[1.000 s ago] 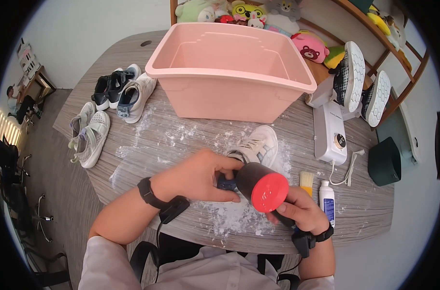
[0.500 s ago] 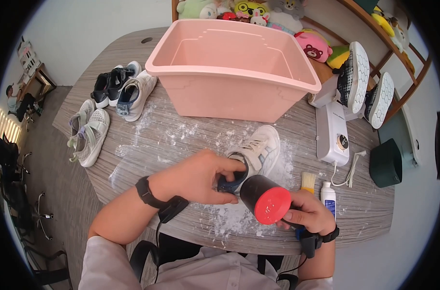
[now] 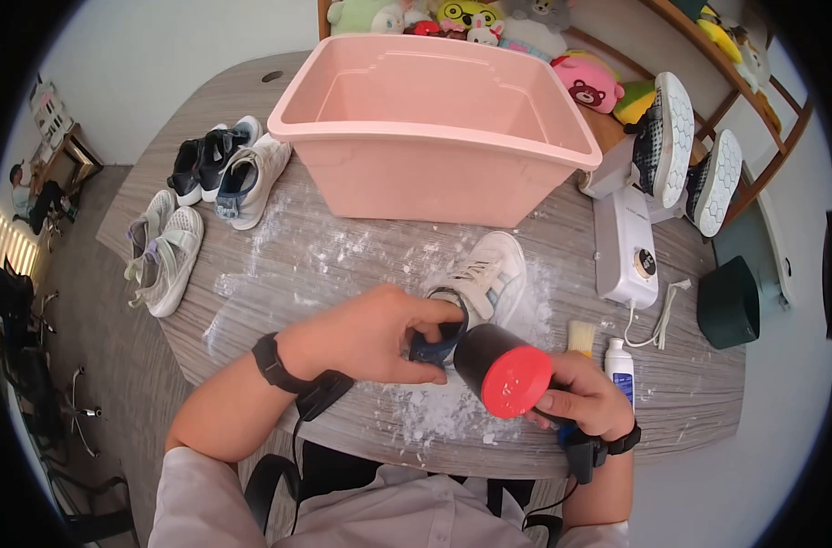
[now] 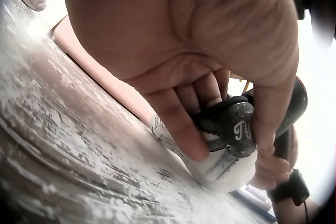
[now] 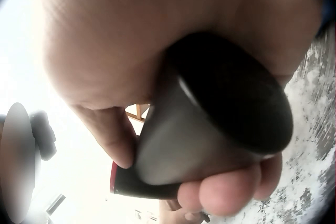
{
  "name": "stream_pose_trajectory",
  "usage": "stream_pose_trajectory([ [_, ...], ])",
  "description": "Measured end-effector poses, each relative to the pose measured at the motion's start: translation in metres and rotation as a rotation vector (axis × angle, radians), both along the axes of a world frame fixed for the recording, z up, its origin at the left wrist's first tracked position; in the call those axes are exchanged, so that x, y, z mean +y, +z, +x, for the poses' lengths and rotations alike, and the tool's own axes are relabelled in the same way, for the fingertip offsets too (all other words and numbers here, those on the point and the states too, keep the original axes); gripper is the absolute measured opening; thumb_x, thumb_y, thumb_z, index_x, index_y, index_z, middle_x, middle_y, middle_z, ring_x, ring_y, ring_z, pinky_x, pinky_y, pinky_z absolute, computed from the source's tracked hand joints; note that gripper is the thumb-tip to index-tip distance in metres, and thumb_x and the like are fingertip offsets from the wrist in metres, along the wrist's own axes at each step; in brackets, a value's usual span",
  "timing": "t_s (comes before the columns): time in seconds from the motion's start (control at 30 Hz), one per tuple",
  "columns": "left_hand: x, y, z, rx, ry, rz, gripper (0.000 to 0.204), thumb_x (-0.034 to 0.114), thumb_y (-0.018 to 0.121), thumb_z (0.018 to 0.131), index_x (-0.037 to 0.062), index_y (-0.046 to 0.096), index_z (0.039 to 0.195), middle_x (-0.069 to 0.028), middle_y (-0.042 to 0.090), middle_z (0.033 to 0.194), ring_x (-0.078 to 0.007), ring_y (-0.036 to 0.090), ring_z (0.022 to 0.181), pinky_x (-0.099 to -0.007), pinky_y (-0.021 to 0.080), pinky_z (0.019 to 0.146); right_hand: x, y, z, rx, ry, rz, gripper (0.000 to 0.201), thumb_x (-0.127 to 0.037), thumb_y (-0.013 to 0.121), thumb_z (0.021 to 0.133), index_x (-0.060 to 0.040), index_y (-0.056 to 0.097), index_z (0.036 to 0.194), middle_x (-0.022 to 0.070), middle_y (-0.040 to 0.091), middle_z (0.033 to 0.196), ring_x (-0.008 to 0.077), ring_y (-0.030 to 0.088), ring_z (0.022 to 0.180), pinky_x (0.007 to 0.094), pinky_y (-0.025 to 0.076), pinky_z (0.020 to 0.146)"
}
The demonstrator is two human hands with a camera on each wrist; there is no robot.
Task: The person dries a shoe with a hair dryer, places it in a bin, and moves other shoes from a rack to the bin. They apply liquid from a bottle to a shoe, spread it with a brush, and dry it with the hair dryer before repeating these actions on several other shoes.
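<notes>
A white children's sneaker (image 3: 489, 274) with a dark blue lining stands on the table, toe pointing away. My left hand (image 3: 370, 333) holds its heel, fingers in the opening and thumb outside; the left wrist view shows the dark heel patch (image 4: 240, 129) with white lettering between them. My right hand (image 3: 588, 399) grips the black handle (image 5: 178, 134) of a barrel-headed black tool (image 3: 480, 352). Its round red end (image 3: 516, 382), flecked with white, faces me. The black barrel is close beside the sneaker's heel.
White powder is scattered over the table (image 3: 279, 320). Several shoes (image 3: 183, 260) stand at the left, beyond them a pink tub (image 3: 416, 178). At the right are a white shoe dryer (image 3: 624, 251) bearing two shoes, a brush (image 3: 580, 336), a white bottle (image 3: 620, 365) and a dark bin (image 3: 729, 306).
My right hand and the black tool have shifted right and toward me, uncovering more of the sneaker's opening. My left hand keeps its hold on the heel.
</notes>
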State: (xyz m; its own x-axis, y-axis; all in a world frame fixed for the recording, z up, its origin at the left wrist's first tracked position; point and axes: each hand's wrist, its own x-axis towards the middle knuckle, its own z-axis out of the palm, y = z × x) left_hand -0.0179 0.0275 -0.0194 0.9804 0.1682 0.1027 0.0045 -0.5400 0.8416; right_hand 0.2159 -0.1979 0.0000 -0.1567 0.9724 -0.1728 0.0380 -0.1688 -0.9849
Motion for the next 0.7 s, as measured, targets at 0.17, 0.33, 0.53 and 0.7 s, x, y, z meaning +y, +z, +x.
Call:
stream_pose_trajectory([
  [0.17,-0.001,0.002,0.0,0.051,0.018,-0.03,0.067,0.024,0.097,0.07,0.0014,0.067,0.125,-0.0113,0.076,0.089,-0.0214,0.072,0.076,-0.0313,0.057,0.071,-0.001,0.01,0.001,0.058,-0.01,-0.07,0.039,-0.025,0.067,0.102,0.0032,0.065,0.129,0.0026,0.066,0.083,0.0081,0.055,0.063,0.0247,0.045,0.057],
  [0.33,0.0,0.001,-0.001,0.051,0.007,-0.029,0.065,0.019,0.096,0.07,0.0016,0.067,0.125,-0.0104,0.076,0.089,-0.0193,0.073,0.077,-0.0306,0.058,0.072,0.0,-0.001,-0.004,-0.003,0.027,-0.09,0.038,-0.024,0.07,0.098,0.0017,0.067,0.125,0.0046,0.068,0.081,0.009,0.058,0.063,0.0252,0.046,0.059],
  [0.53,0.001,0.001,0.001,0.062,0.002,-0.015,0.064,0.014,0.094,0.07,0.001,0.066,0.126,-0.01,0.076,0.088,-0.019,0.073,0.077,-0.03,0.058,0.073,0.011,0.012,-0.013,-0.306,0.104,0.077,0.037,-0.023,0.073,0.093,0.0012,0.067,0.121,0.0136,0.072,0.087,0.0246,0.069,0.075,0.0326,0.052,0.07],
  [0.7,0.002,-0.001,0.0,0.061,-0.007,-0.052,0.069,0.017,0.097,0.069,0.0008,0.066,0.128,-0.0096,0.076,0.091,-0.0188,0.072,0.079,-0.0305,0.058,0.074,0.007,0.01,0.0,-0.358,0.129,0.079,0.038,-0.023,0.074,0.093,0.0011,0.067,0.121,0.0162,0.073,0.092,0.0316,0.07,0.08,0.0338,0.053,0.073],
])
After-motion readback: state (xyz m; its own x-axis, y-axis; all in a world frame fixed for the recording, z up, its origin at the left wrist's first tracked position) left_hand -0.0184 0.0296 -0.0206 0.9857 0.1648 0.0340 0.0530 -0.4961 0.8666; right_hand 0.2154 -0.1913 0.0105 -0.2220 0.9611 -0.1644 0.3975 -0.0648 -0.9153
